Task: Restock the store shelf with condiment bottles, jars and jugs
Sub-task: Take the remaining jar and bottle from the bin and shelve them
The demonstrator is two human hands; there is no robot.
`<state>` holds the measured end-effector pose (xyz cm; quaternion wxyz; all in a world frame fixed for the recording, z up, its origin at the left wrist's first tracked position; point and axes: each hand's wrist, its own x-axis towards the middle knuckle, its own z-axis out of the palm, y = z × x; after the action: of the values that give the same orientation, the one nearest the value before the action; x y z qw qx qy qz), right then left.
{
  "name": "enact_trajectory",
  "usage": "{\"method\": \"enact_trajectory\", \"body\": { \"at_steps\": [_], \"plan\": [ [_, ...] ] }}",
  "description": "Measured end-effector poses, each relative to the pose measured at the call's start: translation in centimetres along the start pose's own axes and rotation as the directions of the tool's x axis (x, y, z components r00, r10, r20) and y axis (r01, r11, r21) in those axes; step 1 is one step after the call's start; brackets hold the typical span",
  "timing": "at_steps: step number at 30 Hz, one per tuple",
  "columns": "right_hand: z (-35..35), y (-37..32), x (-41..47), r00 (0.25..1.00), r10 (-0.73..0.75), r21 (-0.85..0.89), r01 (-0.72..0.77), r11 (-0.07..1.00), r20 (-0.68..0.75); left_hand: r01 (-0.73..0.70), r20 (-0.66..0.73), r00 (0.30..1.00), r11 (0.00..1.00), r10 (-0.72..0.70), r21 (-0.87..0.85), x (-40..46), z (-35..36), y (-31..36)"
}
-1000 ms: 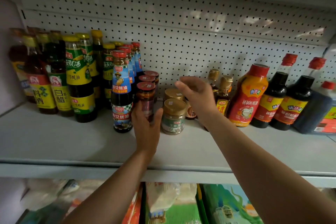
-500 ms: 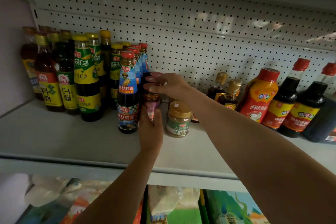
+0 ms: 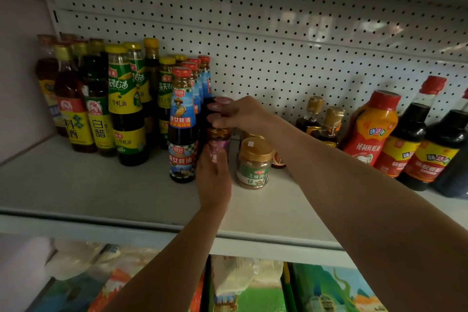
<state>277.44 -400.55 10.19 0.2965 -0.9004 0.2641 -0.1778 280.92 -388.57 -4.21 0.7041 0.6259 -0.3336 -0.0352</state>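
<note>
White metal shelf (image 3: 76,185) w/ white pegboard back (image 3: 278,40). Rows of tall dark sauce bottles w/ yellow caps (image 3: 126,104) at left. Blue-label oyster sauce bottle w/ red cap (image 3: 181,124) stands just left of grip. Small dark glass jar w/ red lid (image 3: 218,134) upright on shelf, front of its jar row. Left hand (image 3: 214,180) wraps jar's lower body from front; right hand (image 3: 243,115) pinches lid from above-right. Tan-lidded sesame paste jar (image 3: 253,164) just right of it.

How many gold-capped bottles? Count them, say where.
2 gold-capped bottles: rear bottle by the pegboard, front bottle right of it. The right arm may hide more.
</note>
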Motion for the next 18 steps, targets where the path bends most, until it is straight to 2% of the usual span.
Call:
{"method": "enact_trajectory", "body": {
  "at_steps": [7, 15, 18],
  "plan": [
    [-0.9, 0.1, -1.0, 0.998, 0.052, -0.060, -0.055, 0.997, -0.039, 0.018, 0.017, 1.000, 0.999, -0.019, 0.043, 0.0, 0.3, -0.1],
    [-1.1, 0.1, -1.3, 0.997, 0.074, -0.023, -0.075, 0.997, -0.030, 0.039, 0.044, 0.998, 0.997, -0.042, 0.073, -0.1, 0.3, 0.3],
    [-1.4, 0.3, -1.1, 0.997, 0.055, 0.062, -0.052, 0.997, -0.048, 0.038, 0.054, 0.998, 0.997, -0.042, 0.065, -0.2, 0.2, 0.6]
  ]
}}
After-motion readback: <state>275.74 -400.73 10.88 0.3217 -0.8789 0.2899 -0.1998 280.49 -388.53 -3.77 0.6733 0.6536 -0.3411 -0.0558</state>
